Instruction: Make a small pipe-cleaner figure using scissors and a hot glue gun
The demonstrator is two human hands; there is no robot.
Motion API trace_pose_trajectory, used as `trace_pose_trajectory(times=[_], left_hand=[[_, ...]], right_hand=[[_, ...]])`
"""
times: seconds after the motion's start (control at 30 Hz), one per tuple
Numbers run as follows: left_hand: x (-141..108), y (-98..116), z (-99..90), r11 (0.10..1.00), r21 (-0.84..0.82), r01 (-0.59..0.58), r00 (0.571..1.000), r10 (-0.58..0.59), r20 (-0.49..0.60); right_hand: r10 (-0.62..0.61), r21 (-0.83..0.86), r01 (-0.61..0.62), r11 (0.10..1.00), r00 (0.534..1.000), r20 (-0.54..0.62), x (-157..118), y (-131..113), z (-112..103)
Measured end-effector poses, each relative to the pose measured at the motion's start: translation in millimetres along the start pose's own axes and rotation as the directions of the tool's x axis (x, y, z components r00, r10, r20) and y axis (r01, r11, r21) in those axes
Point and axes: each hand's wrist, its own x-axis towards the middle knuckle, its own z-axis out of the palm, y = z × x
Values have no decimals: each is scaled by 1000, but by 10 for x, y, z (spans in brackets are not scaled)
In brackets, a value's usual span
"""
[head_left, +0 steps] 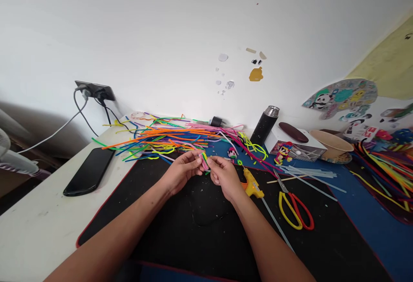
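The left hand (181, 171) and right hand (226, 178) meet at the centre of the frame, above the upper part of a black mat (174, 239) on the desk (35, 217). Both are closed in a pinch, gripping between them a small pink, green and yellow piece (204, 161), largely covered by the fingers. Just right of the right hand lies a yellow glue gun (252, 184); farther right are scissors (292, 206) with one yellow and one red handle. A loose heap of coloured stems (174, 133) spreads beyond the hands, across the upper middle. A black phone (90, 171) lies at centre left. Right of centre, a dark flask (264, 126) stands near the wall (161, 37), beside a white box (267, 141).
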Motion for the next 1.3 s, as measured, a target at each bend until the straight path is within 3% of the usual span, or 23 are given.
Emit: trace_pose_trajectory(times=[0.13,0.4,0.6,0.93,1.3], left_hand=[[9,-29,2,998,64,15,999,-18,38],[40,-63,-33,996,73,-49,999,49,3],[38,-63,-24,990,109,-87,996,87,1],[23,-15,-12,999,-27,-47,999,47,-15],[18,6,-12,999,-30,-33,999,32,-12]], right_hand=[[-1,3,1,1000,1000,5,-33,13,-24],[-27,-75,28,997,999,23,-51,49,-111],[-23,-107,34,994,994,104,-73,59,-91],[102,93,-119,988,979,174,-132,-58,-98],[125,117,-148,982,975,184,-136,-43,-91]])
